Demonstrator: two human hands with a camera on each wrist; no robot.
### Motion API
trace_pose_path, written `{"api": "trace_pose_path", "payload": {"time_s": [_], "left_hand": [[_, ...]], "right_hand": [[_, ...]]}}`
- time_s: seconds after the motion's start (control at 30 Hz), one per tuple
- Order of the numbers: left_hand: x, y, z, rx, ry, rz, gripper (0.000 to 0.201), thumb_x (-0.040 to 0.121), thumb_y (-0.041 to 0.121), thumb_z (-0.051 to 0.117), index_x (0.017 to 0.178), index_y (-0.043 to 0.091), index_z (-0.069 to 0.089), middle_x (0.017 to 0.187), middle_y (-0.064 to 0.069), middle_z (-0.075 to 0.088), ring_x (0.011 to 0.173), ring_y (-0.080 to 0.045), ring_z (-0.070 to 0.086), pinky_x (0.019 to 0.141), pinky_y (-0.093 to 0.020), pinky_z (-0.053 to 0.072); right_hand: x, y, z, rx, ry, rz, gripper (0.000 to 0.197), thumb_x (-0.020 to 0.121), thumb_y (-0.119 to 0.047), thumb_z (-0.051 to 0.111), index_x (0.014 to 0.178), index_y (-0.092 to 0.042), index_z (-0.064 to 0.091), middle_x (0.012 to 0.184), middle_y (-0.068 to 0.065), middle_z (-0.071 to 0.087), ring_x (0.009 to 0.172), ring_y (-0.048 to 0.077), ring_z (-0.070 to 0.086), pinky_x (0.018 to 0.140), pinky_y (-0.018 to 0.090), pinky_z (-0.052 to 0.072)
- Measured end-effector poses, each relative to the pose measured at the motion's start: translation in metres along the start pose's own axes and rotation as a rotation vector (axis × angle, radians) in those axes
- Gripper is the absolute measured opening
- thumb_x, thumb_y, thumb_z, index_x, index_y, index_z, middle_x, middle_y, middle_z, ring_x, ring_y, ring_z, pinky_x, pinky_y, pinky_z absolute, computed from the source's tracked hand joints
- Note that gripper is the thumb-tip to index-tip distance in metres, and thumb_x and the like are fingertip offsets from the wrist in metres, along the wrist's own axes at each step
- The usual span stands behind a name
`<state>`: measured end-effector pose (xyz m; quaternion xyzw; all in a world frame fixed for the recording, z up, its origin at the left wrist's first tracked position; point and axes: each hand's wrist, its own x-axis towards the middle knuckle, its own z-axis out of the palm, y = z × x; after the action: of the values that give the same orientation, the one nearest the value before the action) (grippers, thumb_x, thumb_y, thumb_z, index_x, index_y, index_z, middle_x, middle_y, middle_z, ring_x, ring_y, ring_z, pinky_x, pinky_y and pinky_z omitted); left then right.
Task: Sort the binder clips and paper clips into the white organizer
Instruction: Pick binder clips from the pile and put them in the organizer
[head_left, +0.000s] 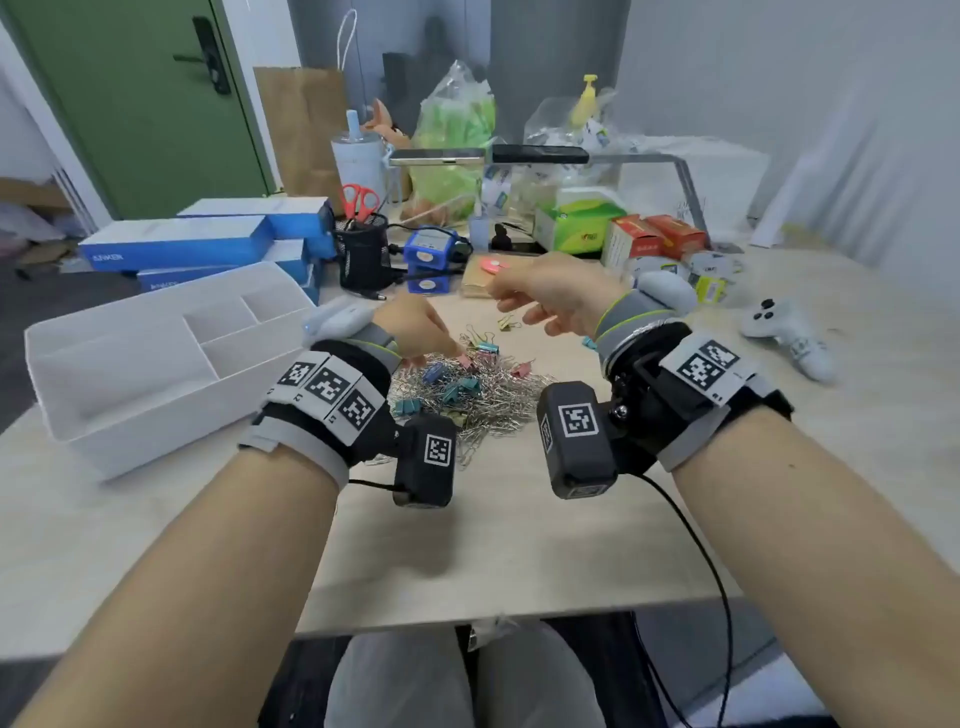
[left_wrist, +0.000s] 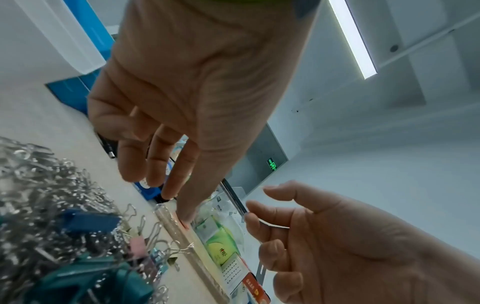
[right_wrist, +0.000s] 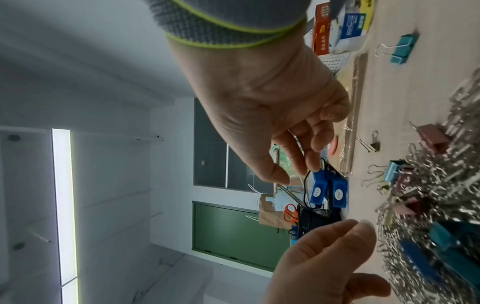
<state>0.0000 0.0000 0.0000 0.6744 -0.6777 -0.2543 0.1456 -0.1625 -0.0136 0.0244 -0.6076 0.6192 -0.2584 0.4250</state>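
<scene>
Both the left hand (head_left: 415, 325) and the right hand (head_left: 550, 291) hover empty, fingers loosely spread, over the mixed clip pile (head_left: 467, 389) at frame centre; white organizer (head_left: 130, 395) sits left; tangled paper clips may drag along with a binder clip, likely scattering across the counter (head_left: 519, 545).

My surface (head_left: 519, 545) clutter: blue boxes (head_left: 208, 244) far left, black mesh cup (head_left: 362, 254) with red scissors (head_left: 358, 200), green tissue pack (head_left: 579, 223), white controller (head_left: 784, 332) right.

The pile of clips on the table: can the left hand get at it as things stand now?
Probably yes. The left hand hangs open at the far left edge of the pile of clips, fingers pointing down, holding nothing. Nothing lies between them, and the right hand is raised further back, out of the way.
</scene>
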Motion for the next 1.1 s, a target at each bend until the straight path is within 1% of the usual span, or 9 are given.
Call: {"api": "trace_pose_path", "payload": {"time_s": [0.1,0.23,0.37,0.5,0.57,0.63,0.77,0.97,1.1], "left_hand": [[-0.004,-0.004,0.001,0.044,-0.007,-0.022,0.039,0.084,0.029,0.07,0.116,0.007,0.064,0.067,-0.003,0.057,0.053,-0.011,0.048,0.034,-0.014,0.036],[-0.005,-0.008,0.006,0.037,-0.021,-0.034,0.034,0.085,0.025,0.07,0.115,0.01,0.065,0.068,-0.003,0.056,0.035,-0.006,0.051,0.024,-0.006,0.027],[-0.002,-0.018,0.011,-0.03,-0.039,-0.043,0.027,0.082,0.021,0.072,0.108,0.011,0.068,0.067,-0.001,0.058,0.043,-0.004,0.053,0.027,-0.005,0.031],[0.001,-0.025,0.018,-0.061,-0.026,-0.036,0.016,0.08,0.018,0.074,0.093,0.016,0.066,0.062,0.0,0.058,0.05,-0.008,0.053,0.041,-0.018,0.034],[0.005,-0.027,0.02,-0.079,-0.025,-0.037,0.014,0.08,0.018,0.074,0.089,0.017,0.064,0.061,0.001,0.057,0.053,-0.009,0.051,0.04,-0.016,0.035],[0.007,-0.028,0.02,-0.1,-0.026,-0.033,0.011,0.081,0.018,0.073,0.088,0.017,0.065,0.059,0.001,0.055,0.051,-0.009,0.049,0.035,-0.011,0.036],[0.016,-0.032,0.021,-0.151,-0.017,-0.014,0.016,0.081,0.021,0.073,0.07,0.021,0.061,0.061,0.003,0.055,0.055,-0.008,0.048,0.046,-0.017,0.037],[0.024,-0.037,0.021,-0.305,0.057,0.043,0.009,0.084,0.02,0.07,0.077,0.018,0.064,0.064,0.005,0.058,0.055,-0.006,0.049,0.031,-0.005,0.032],[0.026,-0.036,0.026,-0.373,0.115,0.08,0.017,0.091,0.022,0.061,0.074,0.022,0.057,0.07,0.008,0.061,0.046,0.003,0.058,0.033,-0.008,0.035]], "right_hand": [[0.003,0.003,0.009,-0.019,0.008,0.017,0.01,0.082,-0.033,0.062,0.077,-0.025,0.058,0.076,-0.009,0.059,0.057,0.01,0.042,0.055,0.024,0.03],[0.002,0.009,0.025,-0.015,-0.016,0.011,0.017,0.08,-0.03,0.068,0.091,-0.018,0.066,0.075,-0.008,0.062,0.057,0.011,0.044,0.053,0.023,0.032],[0.0,0.013,0.036,-0.049,-0.051,0.015,0.024,0.08,-0.028,0.071,0.097,-0.013,0.066,0.081,-0.007,0.062,0.058,0.012,0.046,0.054,0.026,0.036],[-0.002,0.017,0.042,-0.085,-0.203,0.037,0.028,0.079,-0.028,0.072,0.1,-0.011,0.064,0.089,-0.002,0.06,0.06,0.012,0.046,0.051,0.024,0.033],[0.002,0.02,0.043,-0.081,-0.211,0.023,0.033,0.078,-0.025,0.075,0.104,-0.009,0.066,0.092,0.001,0.06,0.061,0.013,0.047,0.05,0.024,0.033],[0.003,0.022,0.044,-0.083,-0.19,0.01,0.03,0.076,-0.019,0.077,0.103,-0.01,0.067,0.088,0.003,0.059,0.061,0.014,0.046,0.047,0.023,0.033],[0.01,0.03,0.046,-0.1,-0.189,0.036,0.026,0.076,-0.011,0.076,0.101,-0.009,0.067,0.065,0.001,0.052,0.056,0.013,0.042,0.047,0.023,0.037],[0.016,0.041,0.051,-0.02,-0.204,0.038,0.016,0.084,0.0,0.065,0.099,-0.003,0.068,0.067,0.003,0.061,0.048,0.007,0.055,0.039,0.016,0.046],[0.014,0.041,0.05,0.151,-0.154,-0.004,0.009,0.085,0.005,0.061,0.088,-0.003,0.065,0.067,0.009,0.061,0.041,0.005,0.056,0.04,0.017,0.049]]}}
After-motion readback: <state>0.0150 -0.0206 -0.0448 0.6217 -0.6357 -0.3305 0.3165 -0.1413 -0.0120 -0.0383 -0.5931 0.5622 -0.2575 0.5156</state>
